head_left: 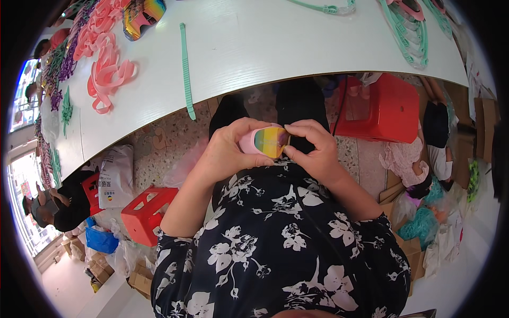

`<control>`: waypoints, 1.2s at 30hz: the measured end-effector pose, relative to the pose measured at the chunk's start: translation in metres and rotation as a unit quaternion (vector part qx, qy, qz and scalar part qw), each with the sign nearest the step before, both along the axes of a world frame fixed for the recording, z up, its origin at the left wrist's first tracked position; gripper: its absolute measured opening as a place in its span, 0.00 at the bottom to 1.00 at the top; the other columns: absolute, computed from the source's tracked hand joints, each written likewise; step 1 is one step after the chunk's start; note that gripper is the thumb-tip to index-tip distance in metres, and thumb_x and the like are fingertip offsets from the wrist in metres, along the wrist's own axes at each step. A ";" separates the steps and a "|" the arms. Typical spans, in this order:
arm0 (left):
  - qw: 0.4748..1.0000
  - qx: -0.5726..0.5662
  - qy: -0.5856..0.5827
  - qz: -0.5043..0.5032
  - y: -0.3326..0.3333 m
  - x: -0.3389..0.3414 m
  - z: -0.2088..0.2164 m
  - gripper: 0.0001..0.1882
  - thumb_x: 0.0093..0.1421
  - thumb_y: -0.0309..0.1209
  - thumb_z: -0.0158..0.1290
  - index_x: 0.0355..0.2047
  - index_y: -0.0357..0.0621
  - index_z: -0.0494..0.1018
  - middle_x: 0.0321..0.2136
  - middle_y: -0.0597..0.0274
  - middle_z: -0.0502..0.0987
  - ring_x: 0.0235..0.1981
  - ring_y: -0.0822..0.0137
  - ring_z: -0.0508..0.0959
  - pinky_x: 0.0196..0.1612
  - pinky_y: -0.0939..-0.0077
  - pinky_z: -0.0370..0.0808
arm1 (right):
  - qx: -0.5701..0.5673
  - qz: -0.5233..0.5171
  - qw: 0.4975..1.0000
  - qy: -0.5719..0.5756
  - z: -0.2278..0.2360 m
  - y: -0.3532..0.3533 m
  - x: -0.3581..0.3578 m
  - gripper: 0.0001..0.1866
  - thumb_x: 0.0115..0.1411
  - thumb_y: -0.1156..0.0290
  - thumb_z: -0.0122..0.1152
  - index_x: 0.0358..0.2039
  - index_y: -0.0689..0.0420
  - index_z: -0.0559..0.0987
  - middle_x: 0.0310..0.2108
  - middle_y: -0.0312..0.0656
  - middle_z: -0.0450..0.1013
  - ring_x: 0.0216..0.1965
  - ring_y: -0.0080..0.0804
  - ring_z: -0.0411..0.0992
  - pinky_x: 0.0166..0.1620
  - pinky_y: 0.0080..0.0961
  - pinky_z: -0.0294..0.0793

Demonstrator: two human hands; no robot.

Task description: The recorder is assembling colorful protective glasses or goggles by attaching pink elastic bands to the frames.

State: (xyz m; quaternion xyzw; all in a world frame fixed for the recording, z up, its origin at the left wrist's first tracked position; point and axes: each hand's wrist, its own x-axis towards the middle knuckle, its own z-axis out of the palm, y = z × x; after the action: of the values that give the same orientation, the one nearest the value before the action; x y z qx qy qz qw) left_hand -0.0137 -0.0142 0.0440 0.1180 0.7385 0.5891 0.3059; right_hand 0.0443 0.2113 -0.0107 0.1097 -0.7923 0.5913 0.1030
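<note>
Over my lap I hold pink-framed swim goggles (pixel 266 142) with a rainbow mirrored lens of green, yellow and reddish brown. Around their pink left end curls my left hand (pixel 229 147), thumb below and fingers above. My right hand (pixel 314 146) pinches the other end of the lens between thumb and forefinger. Past my hands, a mint-green ribbed strap (pixel 185 74) lies on the white table (pixel 238 45). A tangle of pink straps (pixel 108 71) is to its left, close to a rainbow mirrored lens piece (pixel 142 18).
Mint-green goggle straps (pixel 411 37) lie at the table's far right. Red plastic stools stand right (pixel 379 108) and left (pixel 148 212) of me. A white sack (pixel 116 177) is on the left floor; other people sit at both sides. Cardboard boxes (pixel 411 254) stand at lower right.
</note>
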 end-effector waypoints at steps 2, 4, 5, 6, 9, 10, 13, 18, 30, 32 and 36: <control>1.000 0.000 -0.007 0.000 0.000 -0.001 0.001 0.32 0.43 0.28 0.74 0.51 0.41 0.78 0.44 0.62 0.82 0.45 0.71 0.81 0.50 0.74 0.77 | 0.006 -0.003 1.000 -0.005 0.001 0.000 0.000 0.21 0.48 0.79 0.73 0.45 0.61 0.82 0.41 0.46 0.78 0.42 0.38 0.79 0.46 0.28 0.78; 1.000 0.011 0.003 0.003 0.001 0.001 0.000 0.32 0.44 0.27 0.74 0.52 0.40 0.78 0.46 0.61 0.81 0.47 0.71 0.80 0.52 0.74 0.77 | 0.007 -0.003 1.000 -0.008 0.001 -0.001 0.000 0.21 0.48 0.79 0.73 0.45 0.60 0.82 0.41 0.46 0.78 0.42 0.38 0.78 0.46 0.29 0.78; 1.000 0.016 0.008 0.005 0.001 0.002 -0.001 0.32 0.44 0.26 0.74 0.52 0.40 0.78 0.47 0.60 0.81 0.48 0.72 0.80 0.52 0.74 0.77 | 0.005 -0.002 1.000 -0.008 0.000 -0.001 0.000 0.21 0.48 0.79 0.73 0.45 0.60 0.82 0.41 0.46 0.78 0.41 0.38 0.78 0.46 0.29 0.78; 0.999 0.034 0.008 0.008 0.001 0.002 -0.004 0.33 0.44 0.26 0.74 0.53 0.40 0.77 0.49 0.60 0.80 0.49 0.71 0.79 0.53 0.74 0.76 | 0.004 -0.002 1.000 -0.007 0.000 -0.001 0.000 0.21 0.48 0.79 0.73 0.45 0.60 0.82 0.41 0.46 0.78 0.41 0.38 0.78 0.46 0.29 0.78; 0.997 0.081 0.009 0.016 0.000 0.005 -0.014 0.34 0.46 0.23 0.73 0.55 0.38 0.76 0.53 0.58 0.78 0.52 0.70 0.78 0.56 0.73 0.75 | -0.005 0.002 1.000 -0.007 0.000 0.000 -0.001 0.21 0.48 0.79 0.73 0.45 0.60 0.82 0.41 0.46 0.78 0.42 0.38 0.78 0.46 0.29 0.78; 0.995 0.093 0.009 0.019 0.000 0.007 -0.016 0.34 0.46 0.22 0.73 0.55 0.38 0.75 0.55 0.57 0.77 0.53 0.69 0.77 0.57 0.72 0.75 | -0.005 0.004 1.000 -0.005 -0.001 0.000 -0.002 0.21 0.48 0.79 0.73 0.45 0.60 0.82 0.41 0.46 0.78 0.42 0.38 0.78 0.46 0.29 0.78; 0.993 0.119 0.013 0.016 0.001 0.009 -0.020 0.34 0.47 0.21 0.72 0.55 0.38 0.75 0.55 0.57 0.76 0.54 0.68 0.77 0.59 0.72 0.74 | -0.003 0.012 1.000 -0.002 -0.003 0.003 -0.003 0.21 0.48 0.79 0.73 0.45 0.60 0.82 0.41 0.47 0.78 0.42 0.38 0.78 0.46 0.28 0.78; 0.995 0.099 0.018 0.026 0.002 0.011 -0.022 0.34 0.46 0.22 0.73 0.55 0.38 0.74 0.54 0.57 0.77 0.54 0.68 0.76 0.58 0.72 0.73 | -0.002 0.016 1.000 -0.008 -0.002 0.004 -0.003 0.21 0.48 0.79 0.73 0.46 0.60 0.82 0.42 0.47 0.78 0.42 0.38 0.79 0.46 0.28 0.78; 0.992 0.006 0.119 -0.041 0.002 0.000 -0.014 0.41 0.42 0.28 0.76 0.58 0.38 0.73 0.54 0.58 0.76 0.55 0.67 0.76 0.59 0.71 0.71 | -0.004 -0.009 1.000 -0.006 -0.001 -0.002 0.000 0.21 0.49 0.78 0.73 0.45 0.61 0.81 0.42 0.46 0.78 0.41 0.38 0.79 0.45 0.28 0.78; 0.994 0.006 0.103 -0.036 0.002 0.000 -0.013 0.40 0.41 0.28 0.76 0.57 0.38 0.74 0.54 0.57 0.76 0.55 0.67 0.76 0.59 0.71 0.71 | -0.013 -0.008 0.999 -0.036 0.000 -0.001 0.000 0.20 0.49 0.78 0.73 0.44 0.61 0.81 0.42 0.46 0.78 0.42 0.39 0.79 0.45 0.28 0.78; 0.993 0.020 0.112 -0.016 0.002 0.002 -0.021 0.36 0.40 0.31 0.77 0.52 0.42 0.77 0.50 0.57 0.79 0.50 0.64 0.79 0.54 0.70 0.75 | -0.005 0.003 1.000 -0.022 0.001 0.002 -0.003 0.18 0.49 0.78 0.72 0.42 0.63 0.80 0.42 0.47 0.79 0.42 0.39 0.79 0.46 0.28 0.78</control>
State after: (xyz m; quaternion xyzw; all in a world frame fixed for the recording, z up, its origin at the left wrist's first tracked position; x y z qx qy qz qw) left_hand -0.0122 -0.0125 0.0230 0.2008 0.7546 0.5817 0.2279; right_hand 0.0416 0.2132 -0.0095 0.0986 -0.7911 0.5977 0.0848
